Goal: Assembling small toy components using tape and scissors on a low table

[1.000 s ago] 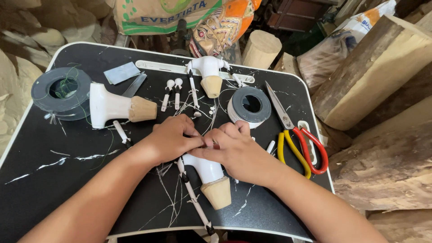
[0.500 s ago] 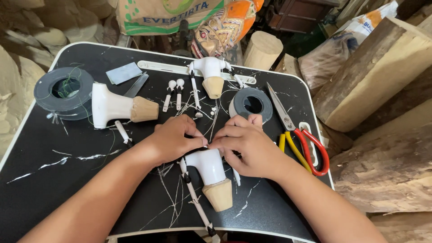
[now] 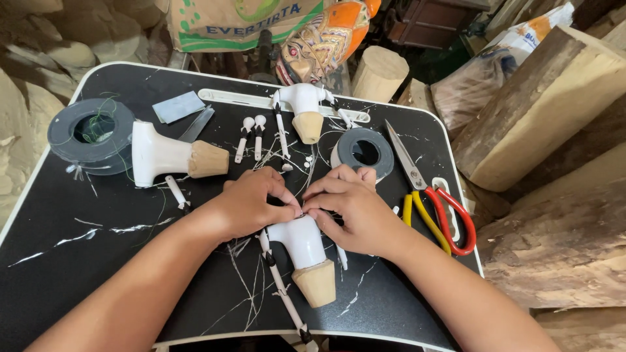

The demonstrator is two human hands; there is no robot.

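I see my left hand [image 3: 251, 207] and right hand [image 3: 355, 210] meeting fingertip to fingertip, both pinched on the top of the white puppet torso [image 3: 301, 246] at the tray's [image 3: 78, 261] centre, its wooden base pointing toward 6 o'clock, scissors [image 3: 433, 195] lying at 3 o'clock, a tape roll [image 3: 363, 152] at 1 o'clock.

3 white puppet torsos [image 3: 305, 251], 2 grey tape rolls [image 3: 362, 153], 1 pair of scissors [image 3: 433, 195].

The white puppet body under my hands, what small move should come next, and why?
Probably draw the thread snug at the shoulder: both hands, left hand and right hand, pinch together at the top of the white puppet body, and its striped arm stick lies loose beside it.
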